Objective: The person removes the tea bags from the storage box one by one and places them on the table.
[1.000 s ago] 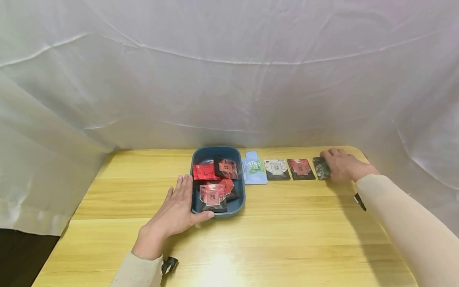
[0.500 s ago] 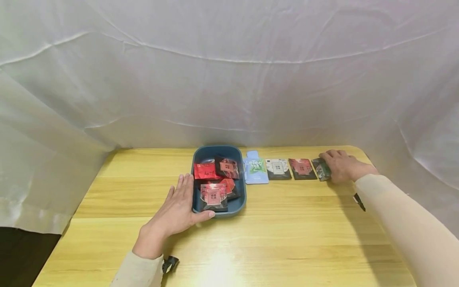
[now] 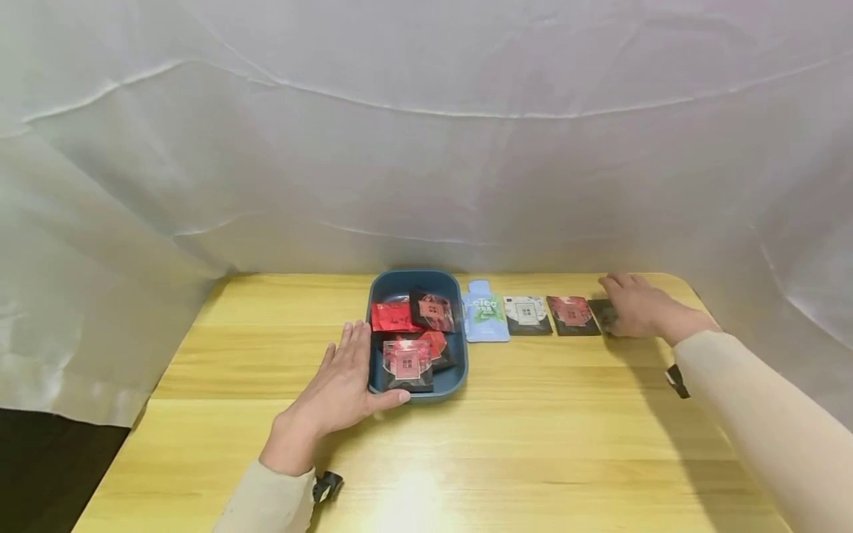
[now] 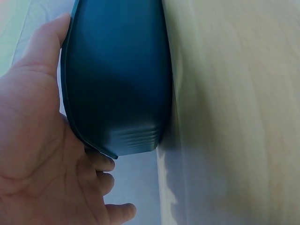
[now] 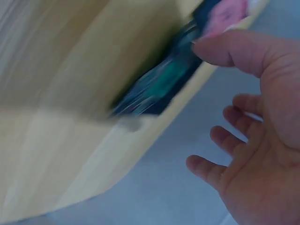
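A dark blue plastic container holds several red and black sachets. My left hand lies along its left side with straight fingers, thumb at the near rim; in the left wrist view the palm faces the container wall. To the right runs a row: a light blue LeTea sachet, a white and black one, a red and black one and a dark green one. Over the green sachet is my right hand, thumb tip right at it and fingers loosely bent beyond.
The wooden table ends in a rounded corner just beyond my right hand. Pale fabric hangs behind the table and along both sides. A small black wrist-worn device shows below my left sleeve.
The green sachet has turned and slid slightly left, up against the red and black one, with my right hand moving along. My left hand keeps its place on the container. The head view has shifted slightly.
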A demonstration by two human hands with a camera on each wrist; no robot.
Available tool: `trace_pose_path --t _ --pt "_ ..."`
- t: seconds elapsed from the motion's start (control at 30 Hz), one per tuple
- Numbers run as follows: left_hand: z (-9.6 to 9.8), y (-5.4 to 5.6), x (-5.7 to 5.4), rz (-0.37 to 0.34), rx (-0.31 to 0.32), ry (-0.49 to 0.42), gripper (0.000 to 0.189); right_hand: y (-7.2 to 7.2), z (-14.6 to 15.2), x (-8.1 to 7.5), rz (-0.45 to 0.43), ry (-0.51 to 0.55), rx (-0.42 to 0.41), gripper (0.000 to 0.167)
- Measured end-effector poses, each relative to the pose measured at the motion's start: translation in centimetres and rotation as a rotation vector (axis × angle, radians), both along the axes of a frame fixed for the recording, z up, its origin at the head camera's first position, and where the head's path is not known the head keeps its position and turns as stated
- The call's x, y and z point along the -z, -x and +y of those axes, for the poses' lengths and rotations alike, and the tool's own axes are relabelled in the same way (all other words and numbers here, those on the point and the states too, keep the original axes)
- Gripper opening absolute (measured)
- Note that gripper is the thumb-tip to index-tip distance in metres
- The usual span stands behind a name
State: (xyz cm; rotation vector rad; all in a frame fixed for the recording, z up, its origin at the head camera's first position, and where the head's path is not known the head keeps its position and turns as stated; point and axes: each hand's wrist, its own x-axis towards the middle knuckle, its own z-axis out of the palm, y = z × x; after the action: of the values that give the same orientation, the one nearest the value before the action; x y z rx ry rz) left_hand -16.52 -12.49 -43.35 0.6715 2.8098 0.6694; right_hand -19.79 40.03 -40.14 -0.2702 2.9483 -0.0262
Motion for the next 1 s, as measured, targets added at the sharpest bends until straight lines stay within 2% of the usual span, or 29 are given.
trace_pose_path --t 0.2,0.37,0.5,0.7,0.87,1.0 --pt "0.2 0.1 -0.1 0.001 0.005 0.013 0.139 0.4 -5.5 -1.5 0.180 0.056 -0.134 0.081" --pt "0.3 0.1 -0.1 -0.007 0.006 0.005 0.136 0.6 -11.7 -1.9 0.214 0.151 -0.177 0.081" --pt "0.5 0.1 -0.1 -0.013 0.000 -0.001 0.137 0.8 -16.5 -1.8 0.222 0.207 -0.225 0.082" --pt "0.7 0.1 -0.2 0.006 0.005 -0.004 0.138 0.5 -22.6 -1.6 0.176 0.233 -0.313 0.078" --pt "0.7 0.1 -0.2 0.009 0.006 -0.002 0.137 -0.1 -26.1 -1.1 0.132 0.232 -0.387 0.072" --pt "0.8 0.2 -0.2 0.002 0.009 0.004 0.137 -0.7 -27.9 -0.5 0.087 0.222 -0.410 0.072"
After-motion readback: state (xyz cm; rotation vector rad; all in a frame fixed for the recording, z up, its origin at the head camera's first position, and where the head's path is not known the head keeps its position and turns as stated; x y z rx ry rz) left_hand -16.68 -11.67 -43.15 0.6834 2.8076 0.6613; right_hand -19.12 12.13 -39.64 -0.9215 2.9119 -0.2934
